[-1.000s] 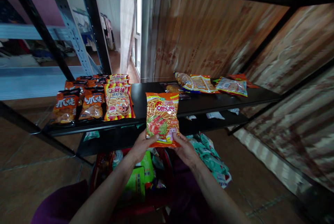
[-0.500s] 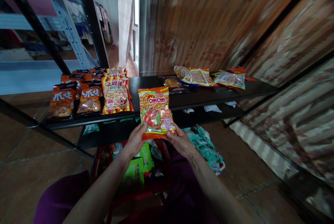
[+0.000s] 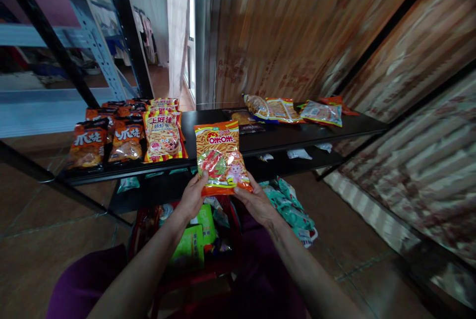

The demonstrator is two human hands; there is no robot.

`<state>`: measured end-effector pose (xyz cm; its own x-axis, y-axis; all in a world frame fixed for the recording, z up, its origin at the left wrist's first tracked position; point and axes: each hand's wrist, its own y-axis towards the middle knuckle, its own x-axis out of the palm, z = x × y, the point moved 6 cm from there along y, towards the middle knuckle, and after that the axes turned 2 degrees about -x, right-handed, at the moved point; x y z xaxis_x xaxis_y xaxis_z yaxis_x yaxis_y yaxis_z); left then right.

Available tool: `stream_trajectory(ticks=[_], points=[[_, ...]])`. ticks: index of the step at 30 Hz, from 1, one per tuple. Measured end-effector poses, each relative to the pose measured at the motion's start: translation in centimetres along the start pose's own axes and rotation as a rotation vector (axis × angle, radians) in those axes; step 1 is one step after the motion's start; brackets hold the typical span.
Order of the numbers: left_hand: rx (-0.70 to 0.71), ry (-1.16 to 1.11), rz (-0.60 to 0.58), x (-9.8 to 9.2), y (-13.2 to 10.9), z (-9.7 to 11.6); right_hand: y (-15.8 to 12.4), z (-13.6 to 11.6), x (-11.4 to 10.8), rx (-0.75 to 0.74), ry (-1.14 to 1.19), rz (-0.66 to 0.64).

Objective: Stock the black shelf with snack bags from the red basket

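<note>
An orange and yellow snack bag is held upright between my two hands, its printed front towards me. My left hand grips its lower left corner, thumb on the front. At the lower right corner, my right hand is closed on the same bag; the fingers behind it are hidden. Just left of the bag, yellow and red prawn cracker bags stand in a row on the black shelf. Farther left are rows of orange and black snack bags.
Several snack bags lie flat at the shelf's right. Below is a lower shelf with small packets. A red container of green packages stands between my knees. Teal packets lie right of it. Black posts frame the left side.
The view has shifted slightly. Both hands still hold the snack bag, which stays almost in the same place before the shelf.
</note>
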<state>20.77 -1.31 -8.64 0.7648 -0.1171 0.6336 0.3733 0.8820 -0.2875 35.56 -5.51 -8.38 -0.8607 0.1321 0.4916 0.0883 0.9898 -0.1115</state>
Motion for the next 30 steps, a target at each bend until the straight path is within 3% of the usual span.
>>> stream_trajectory(ticks=[6, 9, 12, 14, 16, 18, 22, 26, 28, 30], points=[[0.084, 0.115, -0.101, 0.5, 0.9, 0.3, -0.2, 0.0, 0.2, -0.049, 0.075, 0.061], [0.277, 0.299, 0.049, -0.1, 0.9, 1.2, -0.5, 0.0, -0.1, -0.104, 0.063, 0.137], [0.471, 0.430, 0.214, 0.3, -0.7, 2.2, -1.0, -0.5, -0.8, -0.249, -0.093, 0.237], [0.499, 0.422, 0.110, 2.0, -1.8, 2.1, -1.7, -1.4, -1.1, -0.442, -0.360, 0.297], [0.426, 0.329, -0.097, 4.2, -2.6, 1.2, -2.7, -2.2, -0.4, -0.697, -0.713, 0.305], [0.335, 0.193, -0.205, 5.5, -2.8, 0.3, -3.9, -2.0, 1.1, -0.914, -1.031, 0.262], [0.237, -0.113, -0.096, 4.6, -1.7, 0.2, -5.7, 0.0, 3.8, -1.017, -1.368, 0.110], [0.004, -0.271, -0.096, 3.2, -0.5, 0.1, -6.5, 0.7, 4.4, -0.994, -1.367, -0.036], [-0.041, -0.301, -0.078, 2.5, -0.3, 0.3, -6.3, 0.1, 3.2, -0.956, -1.236, 0.062], [-0.052, -0.333, -0.054, 2.0, -0.3, 0.4, -5.5, -0.7, 1.2, -0.821, -0.988, 0.260]])
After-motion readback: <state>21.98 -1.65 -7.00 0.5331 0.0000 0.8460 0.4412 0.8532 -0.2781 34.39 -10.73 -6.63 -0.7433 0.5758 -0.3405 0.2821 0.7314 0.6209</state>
